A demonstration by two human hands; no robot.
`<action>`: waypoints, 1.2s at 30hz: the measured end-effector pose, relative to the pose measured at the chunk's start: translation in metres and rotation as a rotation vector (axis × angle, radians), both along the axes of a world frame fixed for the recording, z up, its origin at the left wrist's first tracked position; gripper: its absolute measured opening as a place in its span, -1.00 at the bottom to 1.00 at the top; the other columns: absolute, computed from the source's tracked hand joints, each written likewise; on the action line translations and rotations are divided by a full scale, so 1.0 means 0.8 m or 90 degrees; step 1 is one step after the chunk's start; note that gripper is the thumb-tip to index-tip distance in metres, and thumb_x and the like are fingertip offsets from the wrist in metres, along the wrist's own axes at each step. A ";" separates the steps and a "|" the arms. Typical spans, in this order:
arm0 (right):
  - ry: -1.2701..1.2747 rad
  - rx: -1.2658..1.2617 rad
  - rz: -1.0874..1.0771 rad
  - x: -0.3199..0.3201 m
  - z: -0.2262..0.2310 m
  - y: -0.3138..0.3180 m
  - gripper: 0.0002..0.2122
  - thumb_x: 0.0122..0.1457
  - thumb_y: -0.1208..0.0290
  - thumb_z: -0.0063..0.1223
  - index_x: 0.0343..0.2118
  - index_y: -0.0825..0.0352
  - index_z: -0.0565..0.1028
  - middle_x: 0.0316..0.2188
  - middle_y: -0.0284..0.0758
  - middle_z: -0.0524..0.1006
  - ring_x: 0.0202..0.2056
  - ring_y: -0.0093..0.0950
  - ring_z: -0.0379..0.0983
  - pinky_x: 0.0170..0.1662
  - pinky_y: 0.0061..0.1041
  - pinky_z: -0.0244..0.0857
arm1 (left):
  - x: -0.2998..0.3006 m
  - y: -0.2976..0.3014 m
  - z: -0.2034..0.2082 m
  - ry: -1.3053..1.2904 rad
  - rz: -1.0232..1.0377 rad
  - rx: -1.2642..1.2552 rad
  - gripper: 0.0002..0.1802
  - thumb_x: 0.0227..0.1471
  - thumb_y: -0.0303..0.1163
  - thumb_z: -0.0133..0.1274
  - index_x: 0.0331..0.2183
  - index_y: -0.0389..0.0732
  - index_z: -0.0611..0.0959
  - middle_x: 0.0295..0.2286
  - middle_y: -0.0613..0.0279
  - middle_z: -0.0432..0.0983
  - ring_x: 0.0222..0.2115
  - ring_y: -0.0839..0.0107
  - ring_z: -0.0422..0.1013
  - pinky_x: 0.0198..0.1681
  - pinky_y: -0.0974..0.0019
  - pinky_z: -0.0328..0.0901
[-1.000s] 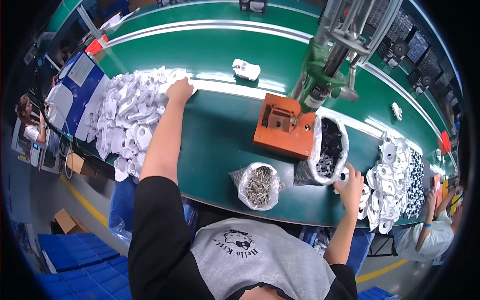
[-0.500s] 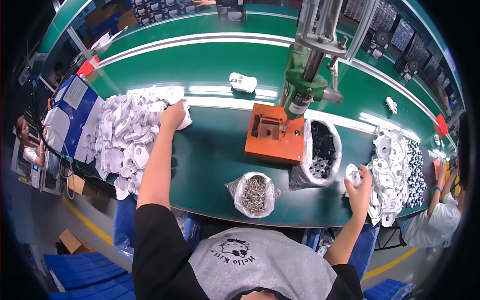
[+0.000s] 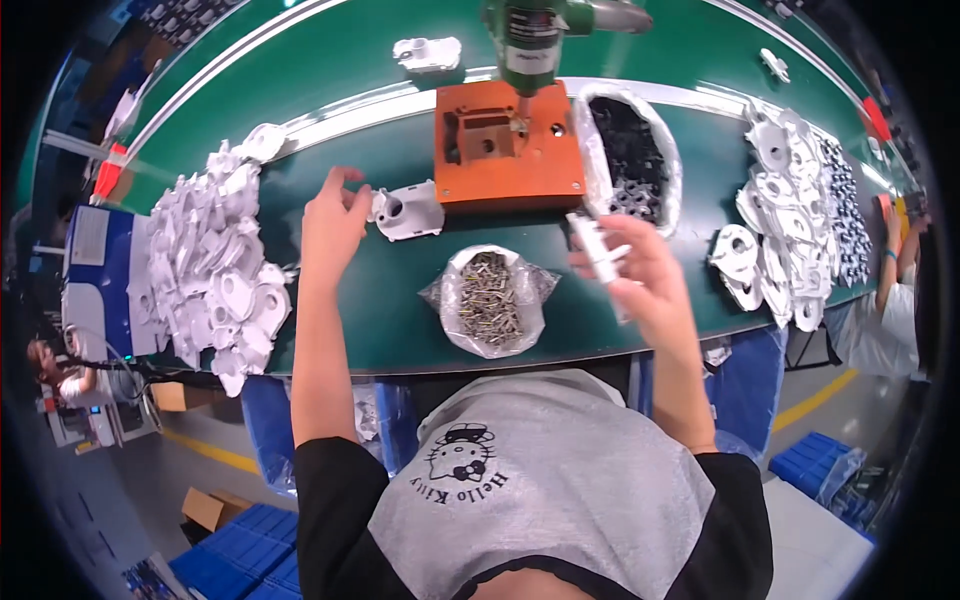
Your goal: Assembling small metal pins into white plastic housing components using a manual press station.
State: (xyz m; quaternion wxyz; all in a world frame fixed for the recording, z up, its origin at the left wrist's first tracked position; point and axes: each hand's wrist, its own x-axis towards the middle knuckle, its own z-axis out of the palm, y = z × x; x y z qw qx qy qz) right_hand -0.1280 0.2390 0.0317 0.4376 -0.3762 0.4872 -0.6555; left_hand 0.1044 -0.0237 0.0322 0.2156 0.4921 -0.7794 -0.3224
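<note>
My left hand (image 3: 332, 218) is beside a white plastic housing (image 3: 412, 211) on the green bench, its fingers apart and the fingertips close to the housing's left edge; whether they touch it I cannot tell. In my right hand (image 3: 652, 275) is a thin white plastic part (image 3: 598, 250) with a short stem, gripped between thumb and fingers above the bench. An orange fixture block (image 3: 510, 185) with a recess lies beyond, under the green press head (image 3: 530, 50). Between my arms stands a clear bag of metal screws or pins (image 3: 488, 300).
White housings form a heap (image 3: 205, 260) at the left. More flat white parts (image 3: 785, 215) are piled at the right, beside rows of small dark pieces (image 3: 845, 215). A bag of black parts (image 3: 630, 150) flanks the fixture. Another white housing (image 3: 427, 54) lies farther back.
My left hand has come away from the left heap, and a white housing now lies left of the fixture. My right hand has moved left from the right pile with a white part. The view has shifted.
</note>
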 end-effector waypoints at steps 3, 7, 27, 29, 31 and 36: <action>0.052 0.054 0.037 0.015 0.007 -0.002 -0.41 0.00 0.36 0.14 0.12 0.35 0.23 -0.16 -0.22 0.46 -0.26 -0.55 0.44 -0.37 -0.72 0.29 | -0.023 0.009 -0.018 -0.106 -0.026 -0.050 -0.52 0.02 -0.01 0.03 -0.17 -0.20 0.51 -0.56 0.00 0.53 -0.47 -0.04 0.48 -0.38 0.06 0.32; 0.073 0.084 0.056 0.022 0.014 0.001 -0.40 -0.03 0.39 0.16 0.12 0.37 0.25 -0.15 -0.26 0.44 -0.23 -0.59 0.38 -0.28 -0.67 0.27 | -0.044 0.030 -0.027 -0.221 -0.079 -0.020 -0.51 0.00 0.05 0.01 -0.30 -0.22 0.52 -0.48 -0.08 0.56 -0.35 -0.07 0.49 -0.28 0.01 0.35; 0.013 0.066 0.028 0.019 0.001 -0.008 -0.37 -0.08 0.46 0.23 0.11 0.37 0.25 -0.02 -0.20 0.41 -0.03 -0.44 0.33 0.05 -0.46 0.17 | 0.012 0.074 0.006 0.025 0.009 0.022 -0.78 0.04 -0.42 0.05 -0.27 -0.30 0.43 -0.59 0.16 0.45 -0.60 0.42 0.36 -0.46 0.34 0.28; 0.007 0.060 0.035 0.022 0.003 -0.009 -0.35 -0.11 0.48 0.25 0.11 0.36 0.24 0.01 -0.18 0.40 0.01 -0.41 0.34 0.07 -0.44 0.17 | 0.030 0.078 -0.001 0.260 -0.064 0.032 -0.75 -0.01 -0.68 0.02 -0.23 -0.32 0.43 -0.32 0.22 0.47 -0.36 0.52 0.38 -0.25 0.44 0.30; -0.024 0.036 0.008 0.029 0.010 -0.012 -0.33 -0.15 0.50 0.29 0.10 0.36 0.25 0.03 -0.18 0.39 0.08 -0.36 0.31 0.11 -0.40 0.15 | 0.029 0.109 0.006 0.449 -0.131 0.038 -0.69 -0.06 -0.73 0.02 -0.22 -0.31 0.43 -0.21 0.09 0.42 -0.20 0.43 0.39 -0.10 0.39 0.28; 0.006 0.005 0.055 0.048 0.024 -0.026 -0.29 -0.16 0.47 0.35 0.11 0.37 0.24 0.04 -0.20 0.38 0.08 -0.36 0.31 0.13 -0.35 0.14 | -0.008 0.165 0.011 0.560 -0.280 -0.012 -0.68 -0.20 -0.74 0.16 -0.31 -0.30 0.51 -0.19 -0.02 0.46 -0.20 0.29 0.44 -0.16 0.33 0.33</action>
